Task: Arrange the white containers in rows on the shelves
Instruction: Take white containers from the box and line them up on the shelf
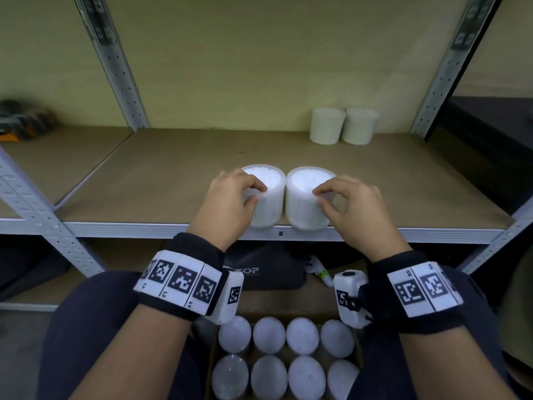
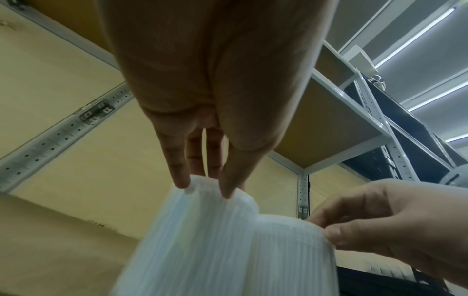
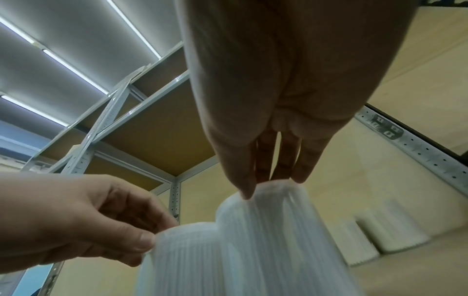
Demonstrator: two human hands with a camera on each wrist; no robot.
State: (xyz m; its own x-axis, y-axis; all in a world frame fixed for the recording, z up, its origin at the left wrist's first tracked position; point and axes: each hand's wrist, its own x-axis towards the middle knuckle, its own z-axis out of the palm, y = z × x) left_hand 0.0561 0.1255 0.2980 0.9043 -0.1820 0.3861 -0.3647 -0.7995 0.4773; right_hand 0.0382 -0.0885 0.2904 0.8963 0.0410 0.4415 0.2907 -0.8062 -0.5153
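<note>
Two white ribbed containers stand side by side, touching, at the front edge of the brown shelf (image 1: 173, 174). My left hand (image 1: 258, 194) pinches the near rim of the left container (image 1: 271, 206) between thumb and fingers. My right hand (image 1: 318, 197) pinches the rim of the right container (image 1: 302, 209) in the same way. In the left wrist view my left hand (image 2: 205, 189) grips the top of the left container (image 2: 192, 240). In the right wrist view my right hand (image 3: 272, 186) grips the right container (image 3: 278, 240). Both wrist views are blurred, so I cannot tell whether the containers rest on the shelf.
Two more white containers (image 1: 327, 125) (image 1: 359, 126) stand together at the shelf's back right. A cardboard box (image 1: 215, 347) holding several white containers sits below, between my knees. Perforated metal uprights (image 1: 115, 67) (image 1: 450, 67) frame the bay. A black bag (image 1: 259, 269) lies on the lower shelf.
</note>
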